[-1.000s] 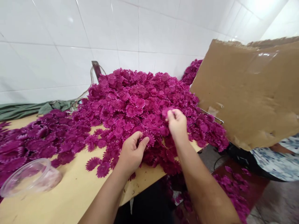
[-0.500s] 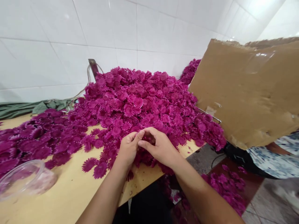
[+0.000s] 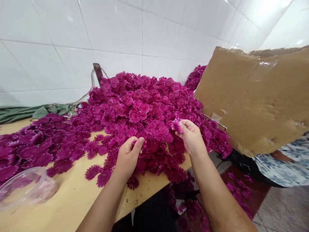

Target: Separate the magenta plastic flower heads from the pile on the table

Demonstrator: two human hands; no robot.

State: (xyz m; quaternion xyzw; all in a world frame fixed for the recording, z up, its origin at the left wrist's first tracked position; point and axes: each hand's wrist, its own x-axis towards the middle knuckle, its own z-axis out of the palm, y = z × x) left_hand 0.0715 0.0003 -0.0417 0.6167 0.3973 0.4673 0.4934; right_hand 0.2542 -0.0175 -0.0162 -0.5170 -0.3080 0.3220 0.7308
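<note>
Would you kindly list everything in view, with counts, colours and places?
Flower heads: uncountable, magenta, heaped centre, spread left, more at back right and lower right
Held flower: one, magenta with paler edges, right of centre
Table: one, pale yellow, under the central flower heads
Tub: one, clear, near left on table
Cloth: one, green, far left
Post: one, dark reddish, behind flower heads
Cord: at least one, pale, beside post
Wall tiles: several, white, background
Cardboard: one, brown, right
Patterned fabric: one, white and blue, below cardboard
Floor: grey, lower right
Left hand: one, bare, petals at its thumb
Right hand: one, bare, pinching held flower
</note>
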